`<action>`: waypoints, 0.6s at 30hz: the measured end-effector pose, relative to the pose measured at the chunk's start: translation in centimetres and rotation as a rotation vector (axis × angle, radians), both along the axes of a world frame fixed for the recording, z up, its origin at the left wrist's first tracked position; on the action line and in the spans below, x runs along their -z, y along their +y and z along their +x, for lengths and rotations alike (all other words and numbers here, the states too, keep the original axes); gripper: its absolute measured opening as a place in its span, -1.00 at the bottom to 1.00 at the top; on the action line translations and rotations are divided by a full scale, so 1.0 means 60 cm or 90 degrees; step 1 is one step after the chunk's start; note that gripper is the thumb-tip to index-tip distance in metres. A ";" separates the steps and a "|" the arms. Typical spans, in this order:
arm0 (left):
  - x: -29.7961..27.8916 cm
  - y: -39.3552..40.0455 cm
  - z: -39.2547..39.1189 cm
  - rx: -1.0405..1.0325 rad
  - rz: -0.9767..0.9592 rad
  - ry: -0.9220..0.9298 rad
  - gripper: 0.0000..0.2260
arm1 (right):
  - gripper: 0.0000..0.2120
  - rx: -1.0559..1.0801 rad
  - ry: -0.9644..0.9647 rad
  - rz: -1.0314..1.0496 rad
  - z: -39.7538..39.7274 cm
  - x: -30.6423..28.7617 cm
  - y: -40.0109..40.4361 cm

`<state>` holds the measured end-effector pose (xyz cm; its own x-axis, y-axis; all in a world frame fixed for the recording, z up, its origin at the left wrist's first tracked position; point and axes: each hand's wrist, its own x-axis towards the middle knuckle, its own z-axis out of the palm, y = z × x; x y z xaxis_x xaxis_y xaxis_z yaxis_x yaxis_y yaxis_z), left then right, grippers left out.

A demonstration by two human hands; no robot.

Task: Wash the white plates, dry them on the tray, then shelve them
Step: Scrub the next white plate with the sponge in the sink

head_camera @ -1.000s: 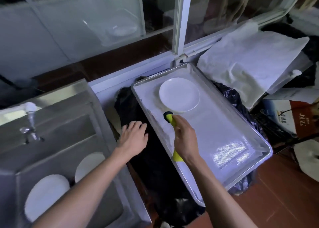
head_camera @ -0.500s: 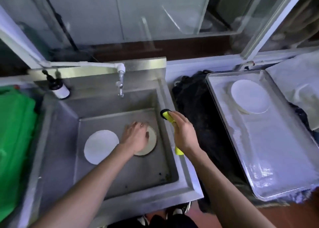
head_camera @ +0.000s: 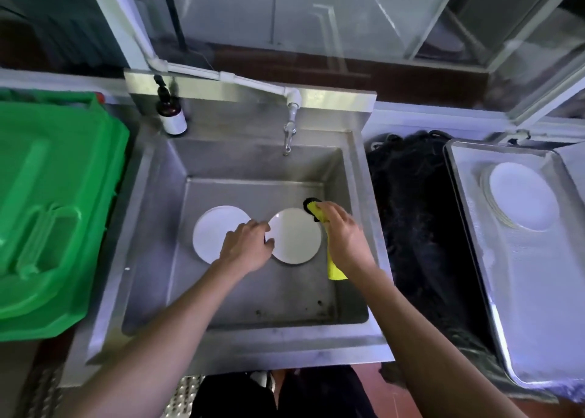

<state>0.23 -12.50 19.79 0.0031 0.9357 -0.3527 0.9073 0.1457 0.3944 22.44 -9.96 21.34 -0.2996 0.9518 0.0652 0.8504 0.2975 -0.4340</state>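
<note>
A: What is sitting in the sink (head_camera: 354, 177)?
B: Two white plates are lying flat on its floor, side by side. The left plate (head_camera: 210, 234) is partly hidden under the left hand (head_camera: 248, 248); the right plate (head_camera: 296, 235) is lying just beside it.

A: What is the left hand doing?
B: It is curling over the gap between the two plates, with its fingertips pinching the left rim of the right plate.

A: And the right hand (head_camera: 343, 238)?
B: It is gripping a yellow cloth (head_camera: 334, 270) with a dark end, fingers closed round it. The dark end is poking out above the knuckles at the right plate's upper right edge, and the yellow tail is hanging out below the wrist.

A: Any other plate?
B: One more plate (head_camera: 522, 196) is lying in the far end of the tray (head_camera: 538, 291), off to the right of the sink.

A: What else is showing?
B: A tap (head_camera: 289, 129) is hanging over the back of the sink, a dark bottle (head_camera: 171, 113) is standing on the back left corner, a green bin (head_camera: 53, 202) is sitting to the left, and a black bag (head_camera: 418, 215) is lying between sink and tray.
</note>
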 end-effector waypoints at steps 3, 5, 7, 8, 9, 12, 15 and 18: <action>0.016 0.001 -0.012 -0.025 -0.012 -0.032 -0.69 | -0.33 -0.009 -0.008 -0.010 -0.009 0.025 0.006; 0.027 0.009 -0.018 -0.053 -0.018 -0.066 -0.69 | -0.32 -0.013 -0.013 -0.014 -0.015 0.046 0.014; 0.039 0.025 -0.023 -0.083 -0.028 -0.090 -0.66 | -0.30 -0.015 -0.012 -0.021 -0.022 0.069 0.027; 0.046 0.033 -0.024 -0.099 -0.033 -0.100 -0.65 | -0.29 -0.015 -0.010 -0.029 -0.025 0.080 0.032; 0.057 0.042 -0.024 -0.110 -0.037 -0.110 -0.65 | -0.28 -0.010 -0.008 -0.040 -0.030 0.089 0.040; 0.092 0.070 -0.019 -0.120 -0.057 -0.125 -0.67 | -0.26 0.012 -0.005 -0.068 -0.040 0.119 0.068; 0.140 0.090 -0.009 -0.139 -0.089 -0.152 -0.71 | -0.33 0.011 0.036 -0.072 -0.047 0.155 0.093; 0.200 0.106 0.000 -0.206 -0.148 -0.261 -0.79 | -0.37 0.011 0.097 -0.066 -0.047 0.195 0.118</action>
<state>0.24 -6.16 7.80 -0.0910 0.8093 -0.5803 0.5816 0.5162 0.6287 19.63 -2.86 9.66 -0.2776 0.9606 0.0099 0.7773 0.2306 -0.5853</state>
